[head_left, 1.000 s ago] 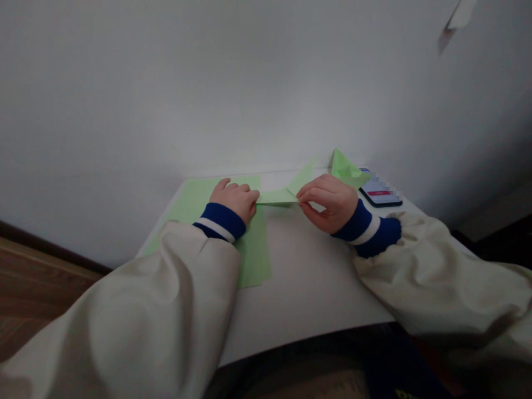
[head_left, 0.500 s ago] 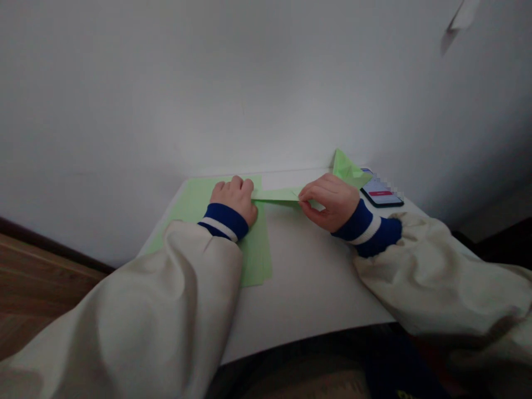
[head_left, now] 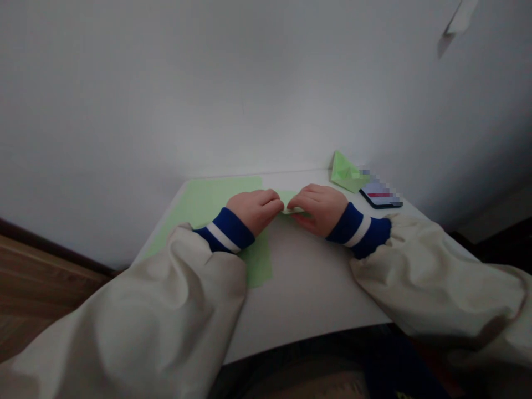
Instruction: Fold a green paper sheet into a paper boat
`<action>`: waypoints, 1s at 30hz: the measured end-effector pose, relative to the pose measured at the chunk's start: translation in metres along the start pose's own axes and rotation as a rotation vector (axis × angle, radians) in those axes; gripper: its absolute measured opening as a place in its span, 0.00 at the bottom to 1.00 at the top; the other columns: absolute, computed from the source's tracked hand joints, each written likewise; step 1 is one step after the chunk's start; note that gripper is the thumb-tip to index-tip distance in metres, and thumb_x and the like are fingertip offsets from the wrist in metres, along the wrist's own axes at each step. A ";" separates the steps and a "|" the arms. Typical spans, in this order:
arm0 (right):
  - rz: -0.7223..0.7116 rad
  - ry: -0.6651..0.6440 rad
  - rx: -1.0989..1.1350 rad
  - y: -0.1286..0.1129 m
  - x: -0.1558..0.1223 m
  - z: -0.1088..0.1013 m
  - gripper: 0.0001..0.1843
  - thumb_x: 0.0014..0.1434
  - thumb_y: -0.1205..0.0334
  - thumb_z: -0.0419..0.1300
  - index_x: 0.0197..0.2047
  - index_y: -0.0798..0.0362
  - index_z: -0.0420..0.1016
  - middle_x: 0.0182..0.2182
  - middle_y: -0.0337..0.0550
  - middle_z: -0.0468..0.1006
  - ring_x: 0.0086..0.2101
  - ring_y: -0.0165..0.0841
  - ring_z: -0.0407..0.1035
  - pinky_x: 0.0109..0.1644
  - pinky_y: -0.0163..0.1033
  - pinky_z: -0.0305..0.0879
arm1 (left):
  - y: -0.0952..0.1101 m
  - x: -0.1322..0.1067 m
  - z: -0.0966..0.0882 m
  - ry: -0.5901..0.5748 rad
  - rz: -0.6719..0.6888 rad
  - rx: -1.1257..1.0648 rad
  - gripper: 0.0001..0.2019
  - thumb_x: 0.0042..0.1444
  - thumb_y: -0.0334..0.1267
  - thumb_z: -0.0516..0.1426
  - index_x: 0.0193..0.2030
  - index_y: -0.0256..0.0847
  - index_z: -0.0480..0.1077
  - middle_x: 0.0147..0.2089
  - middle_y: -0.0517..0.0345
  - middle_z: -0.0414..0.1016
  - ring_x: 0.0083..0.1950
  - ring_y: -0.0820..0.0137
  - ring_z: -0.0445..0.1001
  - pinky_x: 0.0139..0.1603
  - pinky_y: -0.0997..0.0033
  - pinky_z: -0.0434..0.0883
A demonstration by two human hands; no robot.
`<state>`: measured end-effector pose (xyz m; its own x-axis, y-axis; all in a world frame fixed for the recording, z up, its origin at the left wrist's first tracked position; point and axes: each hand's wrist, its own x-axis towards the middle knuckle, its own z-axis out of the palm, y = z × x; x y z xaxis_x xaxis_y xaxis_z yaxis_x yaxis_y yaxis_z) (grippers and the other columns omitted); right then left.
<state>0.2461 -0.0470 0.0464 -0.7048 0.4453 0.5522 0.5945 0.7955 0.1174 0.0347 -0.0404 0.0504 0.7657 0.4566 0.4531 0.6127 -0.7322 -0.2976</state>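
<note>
A small piece of folded light green paper [head_left: 286,197] lies between my two hands, over the middle of the white table. My left hand [head_left: 256,209] pinches its near edge with curled fingers. Close by on the right, my right hand [head_left: 318,206] pinches the same edge between thumb and fingers. The fingers cover much of the paper, so its full shape is hidden. Under and beside my left forearm lie flat sheets of green paper [head_left: 203,199], partly covered by the sleeve.
A folded green paper boat [head_left: 347,173] stands at the back right of the white table [head_left: 307,282]. Next to it lies a phone [head_left: 381,200] with a lit screen. A grey-white wall [head_left: 249,100] rises behind the table. Wooden furniture [head_left: 37,288] is at the left.
My left hand has moved right, off the flat sheets, to the paper's near edge close to my right hand. My right hand has shifted slightly left and down, still pinching.
</note>
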 end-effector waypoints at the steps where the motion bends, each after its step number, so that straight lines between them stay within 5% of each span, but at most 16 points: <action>1: 0.069 -0.034 -0.031 0.000 0.000 -0.001 0.11 0.52 0.64 0.56 0.40 0.53 0.71 0.34 0.45 0.76 0.36 0.35 0.66 0.39 0.39 0.61 | -0.001 -0.001 0.001 0.001 -0.056 -0.019 0.09 0.59 0.35 0.48 0.37 0.41 0.69 0.39 0.56 0.73 0.36 0.69 0.71 0.30 0.71 0.65; 6: 0.284 -0.221 -0.208 0.007 -0.003 -0.002 0.08 0.52 0.66 0.54 0.37 0.53 0.70 0.33 0.46 0.75 0.35 0.36 0.67 0.34 0.39 0.56 | -0.008 -0.005 0.010 -0.091 -0.278 -0.092 0.07 0.58 0.36 0.50 0.38 0.37 0.67 0.40 0.51 0.71 0.39 0.67 0.71 0.37 0.69 0.68; 11: 0.285 -0.343 -0.289 0.003 -0.001 -0.003 0.12 0.58 0.61 0.49 0.35 0.51 0.74 0.33 0.45 0.76 0.32 0.34 0.69 0.28 0.38 0.51 | -0.011 -0.004 0.009 -0.034 -0.128 -0.016 0.10 0.55 0.38 0.56 0.44 0.41 0.69 0.45 0.52 0.73 0.44 0.63 0.69 0.41 0.64 0.67; 14: 0.248 -0.296 -0.237 -0.004 0.001 -0.004 0.13 0.59 0.60 0.50 0.41 0.49 0.75 0.33 0.44 0.77 0.32 0.34 0.70 0.28 0.37 0.52 | -0.009 -0.002 0.004 -0.074 -0.025 0.040 0.07 0.57 0.35 0.54 0.40 0.44 0.72 0.41 0.55 0.75 0.41 0.65 0.70 0.37 0.66 0.66; 19: 0.226 -0.143 -0.051 -0.010 -0.001 -0.002 0.14 0.58 0.59 0.52 0.46 0.48 0.73 0.35 0.41 0.79 0.34 0.32 0.71 0.34 0.36 0.59 | -0.005 -0.002 -0.001 -0.171 -0.153 0.020 0.13 0.57 0.39 0.55 0.50 0.46 0.68 0.44 0.55 0.74 0.39 0.67 0.72 0.30 0.70 0.64; 22: 0.266 -0.053 0.137 -0.010 -0.005 -0.001 0.21 0.55 0.60 0.55 0.54 0.49 0.66 0.34 0.39 0.79 0.32 0.30 0.72 0.35 0.35 0.62 | -0.004 -0.004 -0.001 -0.237 -0.137 -0.002 0.09 0.59 0.37 0.51 0.43 0.45 0.70 0.45 0.58 0.73 0.37 0.70 0.73 0.26 0.73 0.61; 26: 0.247 -0.046 0.394 -0.004 -0.009 0.001 0.32 0.51 0.62 0.58 0.59 0.50 0.56 0.39 0.40 0.78 0.35 0.29 0.72 0.39 0.36 0.65 | -0.003 -0.007 0.003 -0.151 -0.211 -0.007 0.10 0.60 0.40 0.49 0.37 0.43 0.71 0.42 0.58 0.74 0.35 0.70 0.73 0.23 0.73 0.57; 30: 0.279 -0.086 0.434 0.003 -0.012 0.004 0.28 0.46 0.62 0.60 0.53 0.51 0.62 0.45 0.45 0.74 0.43 0.34 0.69 0.45 0.41 0.65 | -0.007 -0.010 0.010 -0.107 -0.262 -0.086 0.10 0.60 0.41 0.50 0.37 0.43 0.71 0.41 0.60 0.74 0.36 0.70 0.73 0.25 0.74 0.60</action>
<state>0.2553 -0.0483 0.0367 -0.5825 0.6824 0.4415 0.5620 0.7306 -0.3878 0.0246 -0.0342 0.0393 0.6028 0.6828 0.4127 0.7767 -0.6205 -0.1079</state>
